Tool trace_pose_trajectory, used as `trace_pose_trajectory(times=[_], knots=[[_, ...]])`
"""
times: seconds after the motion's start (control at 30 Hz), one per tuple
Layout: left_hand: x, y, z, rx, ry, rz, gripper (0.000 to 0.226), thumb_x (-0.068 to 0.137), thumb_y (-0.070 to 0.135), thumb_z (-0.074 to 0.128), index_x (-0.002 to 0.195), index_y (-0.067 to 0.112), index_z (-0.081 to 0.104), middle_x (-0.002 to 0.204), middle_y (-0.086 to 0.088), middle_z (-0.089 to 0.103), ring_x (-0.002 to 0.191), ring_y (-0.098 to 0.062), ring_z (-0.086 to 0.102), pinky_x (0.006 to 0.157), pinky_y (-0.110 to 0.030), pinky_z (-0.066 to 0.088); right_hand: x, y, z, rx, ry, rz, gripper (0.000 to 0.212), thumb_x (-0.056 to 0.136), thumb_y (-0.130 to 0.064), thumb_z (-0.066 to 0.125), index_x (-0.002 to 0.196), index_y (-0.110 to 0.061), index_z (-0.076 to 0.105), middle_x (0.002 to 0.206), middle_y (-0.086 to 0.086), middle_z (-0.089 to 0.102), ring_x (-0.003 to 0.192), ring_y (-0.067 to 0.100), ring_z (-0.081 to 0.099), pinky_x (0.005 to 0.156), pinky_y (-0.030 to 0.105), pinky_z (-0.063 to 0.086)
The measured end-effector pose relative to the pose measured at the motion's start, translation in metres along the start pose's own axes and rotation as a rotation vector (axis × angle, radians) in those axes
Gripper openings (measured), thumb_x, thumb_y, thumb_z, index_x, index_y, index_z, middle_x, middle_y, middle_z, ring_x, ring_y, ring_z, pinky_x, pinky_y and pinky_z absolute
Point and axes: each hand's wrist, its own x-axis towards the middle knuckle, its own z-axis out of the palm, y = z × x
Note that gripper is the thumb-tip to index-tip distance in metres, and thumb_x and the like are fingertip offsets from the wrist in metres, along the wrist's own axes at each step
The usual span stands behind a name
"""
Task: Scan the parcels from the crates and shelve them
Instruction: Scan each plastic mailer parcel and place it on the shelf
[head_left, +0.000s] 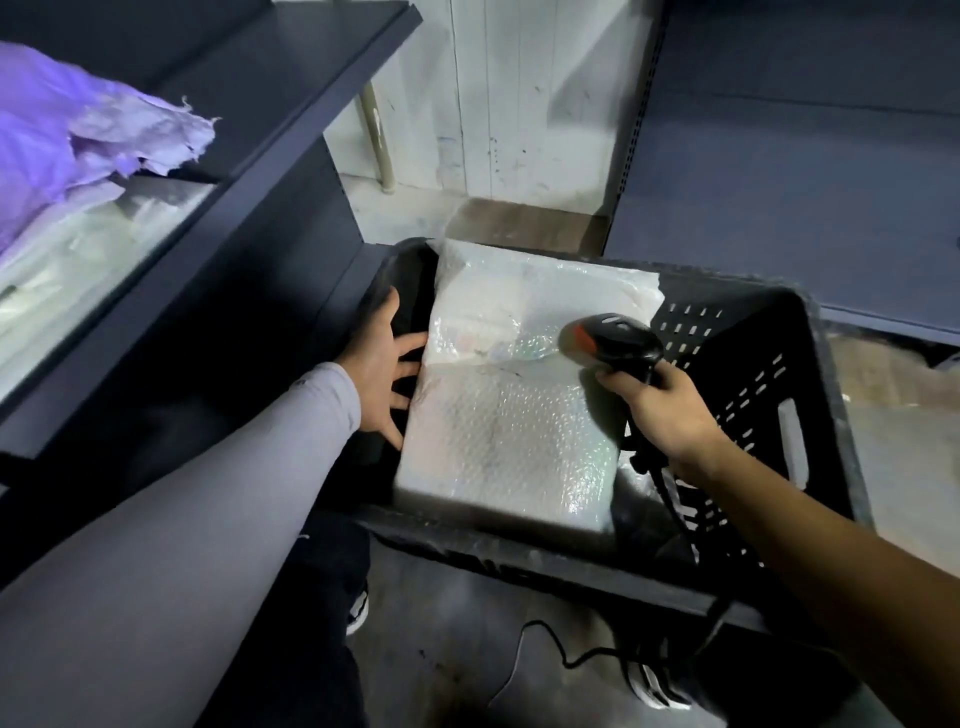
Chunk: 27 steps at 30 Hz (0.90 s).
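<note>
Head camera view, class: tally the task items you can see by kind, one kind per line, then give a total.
Bubble-wrapped parcel, lying in the crate: 1
Black crate: 1
Handheld scanner, gripped by the right hand: 1
Dark shelf unit: 1
Total: 4

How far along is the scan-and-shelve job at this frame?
Done: wrapped goods already lie on the left shelf. In hand: the right hand grips the scanner over a bubble-wrapped parcel in the black crate; the left hand touches its edge. Left: shelving this parcel.
</note>
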Motion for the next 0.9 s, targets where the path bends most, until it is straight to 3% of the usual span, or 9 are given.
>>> trace_pose_trajectory(times=[0.1,0.23,0.37,0.5,0.63,0.73,0.83,0.9], knots=[[-0.025,0.004,-0.007,-0.057,0.018,0.065,0.086,0.086,0.092,0.026,0.145,0.038,0.056,0.151,-0.002,0.051,0.135,-0.045,0.045,0.1,-0.088,0.026,-0.013,-0.017,-0.003,0.038,0.04,-0.121,0.026,0.095,-0.023,0.075,0.119,-0.028,0.068,0.101,-0.007,0.076,0.09,0.007,0.072,0.081,0.029,0.056],[-0.056,0.007,-0.014,-0.145,0.02,0.139,0.089,0.085,0.092,0.031,0.145,0.033,0.057,0.147,-0.004,0.054,0.132,-0.045,0.049,0.1,-0.087,0.028,-0.026,-0.05,-0.008,0.188,0.075,-0.204,0.032,0.093,-0.026,0.075,0.122,-0.029,0.065,0.105,0.003,0.076,0.093,0.026,0.073,0.075,0.044,0.061],[-0.082,0.008,-0.02,-0.233,-0.006,0.202,0.093,0.082,0.092,0.033,0.137,0.024,0.065,0.139,-0.005,0.061,0.125,-0.042,0.053,0.1,-0.086,0.028,-0.037,-0.08,-0.013,0.392,0.145,-0.163,0.03,0.091,-0.026,0.076,0.118,-0.022,0.067,0.089,0.006,0.07,0.08,0.029,0.067,0.069,0.044,0.056],[-0.105,0.008,-0.022,-0.29,-0.005,0.261,0.093,0.083,0.091,0.032,0.126,0.018,0.071,0.132,-0.005,0.065,0.121,-0.037,0.056,0.101,-0.082,0.03,-0.049,-0.097,-0.018,0.478,0.106,-0.052,0.033,0.092,-0.028,0.076,0.121,-0.017,0.066,0.1,0.01,0.078,0.083,0.037,0.075,0.073,0.057,0.062],[-0.124,0.005,-0.024,-0.362,-0.005,0.322,0.09,0.086,0.088,0.034,0.128,0.018,0.07,0.138,-0.007,0.061,0.126,-0.034,0.053,0.103,-0.08,0.03,-0.058,-0.102,-0.023,0.481,-0.029,0.027,0.015,0.09,-0.029,0.074,0.089,-0.02,0.062,0.079,0.005,0.067,0.059,0.027,0.063,0.059,0.044,0.055],[-0.136,0.005,-0.027,-0.394,-0.031,0.35,0.09,0.085,0.088,0.037,0.136,0.02,0.067,0.149,-0.005,0.054,0.138,-0.03,0.046,0.106,-0.082,0.026,-0.063,-0.107,-0.023,0.476,-0.048,0.053,0.021,0.087,-0.025,0.073,0.074,-0.02,0.057,0.072,0.004,0.061,0.056,0.026,0.058,0.057,0.042,0.054],[-0.144,0.002,-0.032,-0.395,-0.078,0.357,0.091,0.086,0.086,0.038,0.144,0.02,0.061,0.15,-0.003,0.054,0.139,-0.027,0.046,0.103,-0.084,0.024,-0.068,-0.111,-0.022,0.481,-0.058,0.045,0.018,0.08,-0.022,0.075,0.089,-0.016,0.06,0.073,0.007,0.062,0.059,0.028,0.061,0.055,0.042,0.053],[-0.15,-0.001,-0.034,-0.405,-0.102,0.355,0.086,0.089,0.082,0.039,0.142,0.019,0.061,0.147,-0.002,0.057,0.135,-0.026,0.05,0.103,-0.085,0.024,-0.071,-0.112,-0.021,0.452,-0.051,0.021,0.036,0.08,-0.022,0.078,0.111,-0.009,0.066,0.082,0.012,0.067,0.063,0.031,0.065,0.055,0.044,0.054]])
